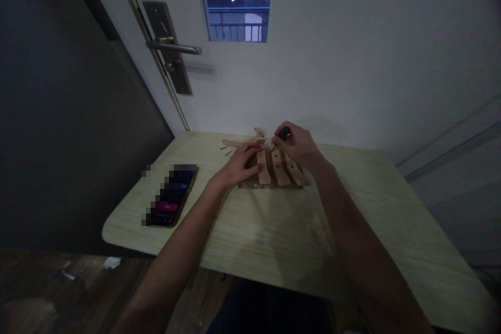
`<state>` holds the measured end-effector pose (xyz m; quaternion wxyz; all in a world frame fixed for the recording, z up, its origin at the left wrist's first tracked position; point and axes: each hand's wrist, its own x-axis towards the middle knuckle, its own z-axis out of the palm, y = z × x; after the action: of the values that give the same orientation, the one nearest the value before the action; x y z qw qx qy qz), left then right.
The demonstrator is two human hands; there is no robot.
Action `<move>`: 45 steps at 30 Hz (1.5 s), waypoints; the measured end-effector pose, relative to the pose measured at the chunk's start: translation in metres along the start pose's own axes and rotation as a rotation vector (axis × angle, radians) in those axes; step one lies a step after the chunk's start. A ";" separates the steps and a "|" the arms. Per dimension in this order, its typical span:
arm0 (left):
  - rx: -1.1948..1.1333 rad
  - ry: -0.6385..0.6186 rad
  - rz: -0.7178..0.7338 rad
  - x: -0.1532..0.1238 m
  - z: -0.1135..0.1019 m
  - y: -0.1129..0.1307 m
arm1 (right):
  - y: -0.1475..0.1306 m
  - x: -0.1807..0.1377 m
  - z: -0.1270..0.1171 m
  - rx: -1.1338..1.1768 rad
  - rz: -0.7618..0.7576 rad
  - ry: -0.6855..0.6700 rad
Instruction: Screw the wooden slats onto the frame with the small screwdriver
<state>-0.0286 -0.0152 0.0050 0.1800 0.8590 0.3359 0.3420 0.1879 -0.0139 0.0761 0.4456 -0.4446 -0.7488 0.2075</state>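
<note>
On the table, a brown wooden base (250,186) carries several pale wooden pieces with round holes, among them a middle piece (279,173) and a right piece (298,174) that juts past the base. My left hand (239,165) holds the left wooden piece (262,171) down on the base, thumb on its near side and fingers towards its far end. Closed around the black handle of a screwdriver (285,132), my right hand (298,144) is over the far ends of the pieces. The screwdriver's tip points down there; its exact contact is too small to tell.
Loose wooden pieces (238,142) lie behind my left hand, beside a few small screws (227,152). A phone (174,195) rests on the table's left part. A white door (332,52) with a metal handle (176,48) rises behind the pale table (250,240).
</note>
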 end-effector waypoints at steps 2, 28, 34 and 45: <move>0.006 -0.011 -0.002 0.000 0.000 -0.001 | -0.001 -0.001 0.000 -0.003 0.020 -0.026; -0.018 0.039 0.016 -0.001 0.006 -0.002 | 0.006 0.000 0.002 0.037 0.004 -0.032; -0.024 0.029 -0.033 -0.002 0.007 -0.007 | 0.002 -0.001 0.001 0.031 0.009 -0.037; 0.020 0.017 -0.055 -0.002 0.010 -0.014 | 0.004 -0.001 0.004 0.060 -0.019 -0.071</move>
<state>-0.0292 -0.0072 -0.0107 0.1778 0.8482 0.3644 0.3408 0.1869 -0.0122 0.0705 0.4341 -0.4164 -0.7615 0.2414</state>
